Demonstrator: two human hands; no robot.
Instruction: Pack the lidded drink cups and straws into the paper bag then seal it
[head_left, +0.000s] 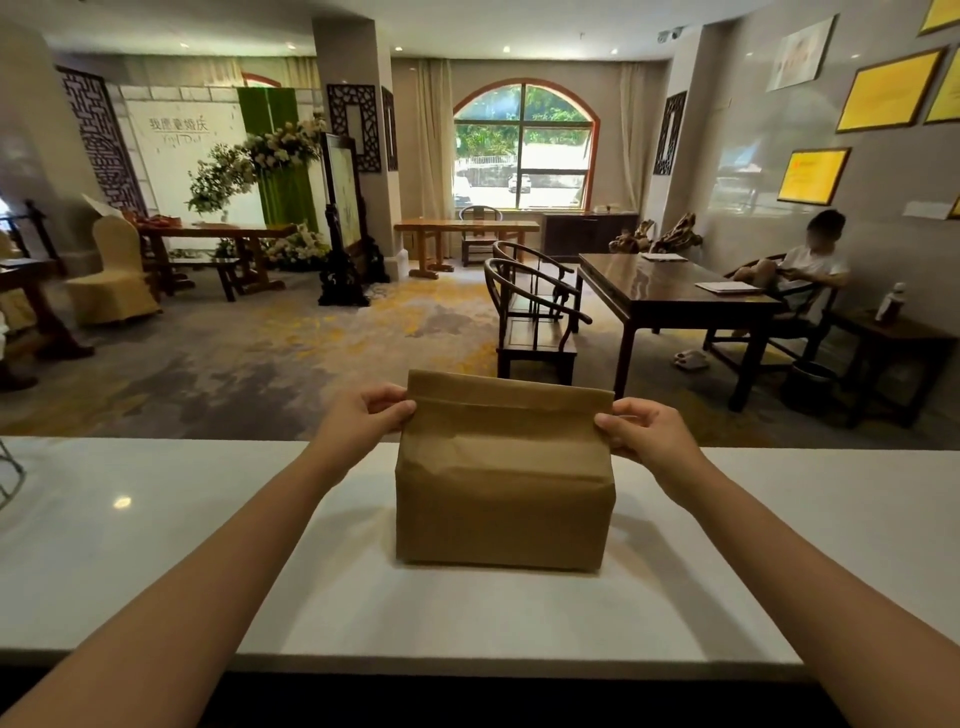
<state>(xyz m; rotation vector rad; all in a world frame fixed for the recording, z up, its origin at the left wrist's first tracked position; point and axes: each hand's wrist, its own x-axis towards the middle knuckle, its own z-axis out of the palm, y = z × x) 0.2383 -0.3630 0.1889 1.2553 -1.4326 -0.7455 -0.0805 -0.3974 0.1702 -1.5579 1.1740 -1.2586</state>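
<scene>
A brown paper bag (504, 493) stands upright in the middle of the white counter (156, 545). Its top is flattened shut, with a horizontal fold crease just below the upper edge. My left hand (371, 415) pinches the folded top at its left end. My right hand (644, 428) pinches the same strip at its right end. Both thumbs face me and the fingers wrap behind. No cups or straws are in sight; the bag's inside is hidden.
A metal wire piece (10, 475) pokes in at the counter's left edge. Beyond the counter is a carpeted room with dark wooden chairs (530, 317), a long table (670, 291) and a seated person (805, 265) at the right.
</scene>
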